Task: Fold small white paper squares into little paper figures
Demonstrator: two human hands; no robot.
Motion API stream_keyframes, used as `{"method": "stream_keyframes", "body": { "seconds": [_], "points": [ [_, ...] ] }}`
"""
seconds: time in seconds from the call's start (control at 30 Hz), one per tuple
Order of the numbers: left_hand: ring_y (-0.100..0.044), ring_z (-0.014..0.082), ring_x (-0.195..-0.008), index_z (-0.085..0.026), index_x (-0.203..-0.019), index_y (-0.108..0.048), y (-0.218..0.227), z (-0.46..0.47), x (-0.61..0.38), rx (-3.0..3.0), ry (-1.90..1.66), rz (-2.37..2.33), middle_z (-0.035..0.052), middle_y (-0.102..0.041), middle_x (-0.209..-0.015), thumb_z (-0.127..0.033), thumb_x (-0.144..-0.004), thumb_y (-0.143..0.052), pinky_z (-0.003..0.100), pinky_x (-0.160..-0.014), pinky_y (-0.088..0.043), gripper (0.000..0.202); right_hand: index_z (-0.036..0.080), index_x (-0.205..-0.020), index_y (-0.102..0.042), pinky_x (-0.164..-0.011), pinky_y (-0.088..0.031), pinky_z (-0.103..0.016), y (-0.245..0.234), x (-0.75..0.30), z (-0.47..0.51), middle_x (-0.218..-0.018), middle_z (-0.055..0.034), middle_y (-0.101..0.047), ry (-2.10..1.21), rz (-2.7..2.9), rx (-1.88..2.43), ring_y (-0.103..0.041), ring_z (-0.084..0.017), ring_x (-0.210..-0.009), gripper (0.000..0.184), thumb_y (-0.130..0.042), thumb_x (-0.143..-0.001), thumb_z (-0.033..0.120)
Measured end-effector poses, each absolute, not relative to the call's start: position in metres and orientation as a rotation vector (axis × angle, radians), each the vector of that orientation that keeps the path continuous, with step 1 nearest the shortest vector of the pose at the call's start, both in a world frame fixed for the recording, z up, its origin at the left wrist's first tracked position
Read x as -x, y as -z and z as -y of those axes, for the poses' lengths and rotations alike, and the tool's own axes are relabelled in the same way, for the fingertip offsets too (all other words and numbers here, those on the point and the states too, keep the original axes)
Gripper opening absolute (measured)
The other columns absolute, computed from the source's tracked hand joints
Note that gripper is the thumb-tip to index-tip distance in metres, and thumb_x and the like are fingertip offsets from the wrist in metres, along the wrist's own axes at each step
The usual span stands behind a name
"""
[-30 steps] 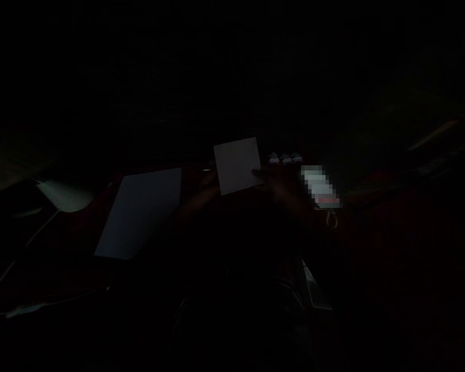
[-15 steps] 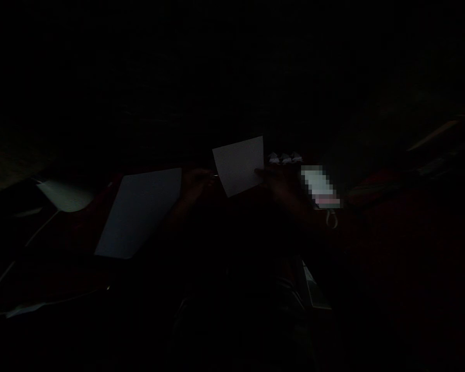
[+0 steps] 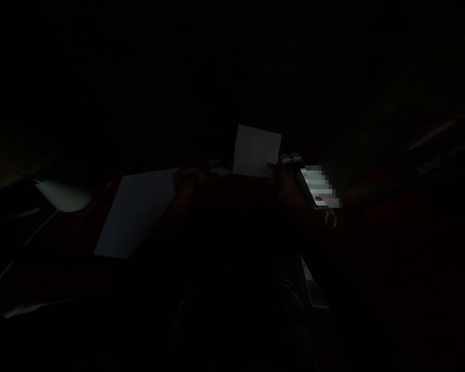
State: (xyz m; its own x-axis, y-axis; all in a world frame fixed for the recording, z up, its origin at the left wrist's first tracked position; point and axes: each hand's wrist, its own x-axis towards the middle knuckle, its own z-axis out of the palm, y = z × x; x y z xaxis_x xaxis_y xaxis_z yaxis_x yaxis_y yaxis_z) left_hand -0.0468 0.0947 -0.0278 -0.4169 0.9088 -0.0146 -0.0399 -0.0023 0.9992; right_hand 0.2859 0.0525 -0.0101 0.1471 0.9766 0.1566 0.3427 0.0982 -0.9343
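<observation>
The scene is very dark. My right hand [image 3: 284,181] is closed on the lower right corner of a white sheet of paper [image 3: 256,151], its thumb over the near face. The sheet is raised and slightly tilted. Left of it, my left hand [image 3: 188,180] rests by the upper right edge of a larger bluish-white sheet [image 3: 137,214]. Its fingers look curled together; what they hold, if anything, is lost in the dark. A small pale piece [image 3: 222,170] lies between the hands. Small folded paper shapes [image 3: 290,157] stand just behind my right hand.
A lit phone-like device [image 3: 313,188] with a loop strap [image 3: 330,218] lies to the right. At far left is a pale lamp-like object [image 3: 65,196] with a cord [image 3: 0,279]. A flat, framed object [image 3: 313,289] sits low, right of my lap.
My right hand has moved the paper right and up, turning it, and now partly covers the folded shapes. My left hand has drawn back left, away from the sheet.
</observation>
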Motion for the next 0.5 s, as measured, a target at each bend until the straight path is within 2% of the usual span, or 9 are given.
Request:
{"method": "stream_keyframes", "body": {
  "seconds": [0.13,0.23,0.3,0.4,0.47,0.5],
  "points": [
    [-0.083,0.0274,-0.097,-0.021,-0.074,-0.081,0.032,-0.095,0.051,-1.309,-1.469,-1.619,0.0057,-0.085,-0.088,-0.016,-0.078,-0.079,0.042,-0.099,-0.066,0.007,0.026,-0.116,-0.082,-0.12,-0.056,-0.055,0.002,-0.281,-0.051,-0.147,-0.0128,-0.074,-0.875,1.402,1.436,-0.054,-0.036,-0.155,0.028,-0.073,-0.089,0.027],
    [-0.081,0.0315,-0.111,-0.021,-0.081,-0.084,0.031,-0.093,0.052,-1.501,-1.4,-1.704,0.008,-0.087,-0.103,-0.015,-0.081,-0.077,0.048,-0.111,-0.061,0.009,0.028,-0.12,-0.082,-0.119,-0.058,-0.054,-0.003,-0.274,-0.046,-0.148,-0.0106,-0.074,-0.924,1.418,1.416,-0.052,-0.034,-0.158,0.031,-0.076,-0.09,0.031],
    [-0.08,0.0317,-0.114,-0.02,-0.085,-0.085,0.029,-0.091,0.05,-1.553,-1.369,-1.705,0.0091,-0.087,-0.109,-0.012,-0.082,-0.076,0.049,-0.113,-0.059,0.012,0.028,-0.121,-0.081,-0.114,-0.061,-0.052,-0.007,-0.266,-0.044,-0.149,-0.0105,-0.073,-1.011,1.371,1.405,-0.056,-0.033,-0.154,0.029,-0.074,-0.094,0.035],
    [-0.076,0.0313,-0.123,-0.02,-0.086,-0.084,0.023,-0.089,0.046,-1.616,-1.434,-1.684,0.0095,-0.085,-0.111,-0.012,-0.085,-0.076,0.048,-0.121,-0.054,0.011,0.026,-0.115,-0.081,-0.107,-0.066,-0.045,-0.01,-0.252,-0.046,-0.147,-0.01,-0.074,-1.117,1.274,1.412,-0.066,-0.031,-0.143,0.023,-0.075,-0.094,0.03],
    [-0.073,0.0307,-0.128,-0.02,-0.087,-0.083,0.018,-0.086,0.04,-1.587,-1.54,-1.597,0.0095,-0.083,-0.113,-0.021,-0.093,-0.074,0.048,-0.124,-0.051,0.011,0.024,-0.109,-0.081,-0.102,-0.068,-0.046,-0.01,-0.245,-0.049,-0.14,-0.0101,-0.077,-1.148,1.214,1.42,-0.073,-0.031,-0.132,0.017,-0.076,-0.094,0.028],
    [-0.074,0.0297,-0.126,-0.021,-0.091,-0.082,0.016,-0.084,0.037,-1.511,-1.595,-1.486,0.0098,-0.082,-0.116,-0.029,-0.1,-0.069,0.047,-0.121,-0.053,0.018,0.023,-0.105,-0.081,-0.101,-0.069,-0.047,-0.01,-0.243,-0.051,-0.135,-0.0103,-0.08,-1.163,1.193,1.419,-0.076,-0.03,-0.126,0.013,-0.078,-0.093,0.028]
  ]
}}
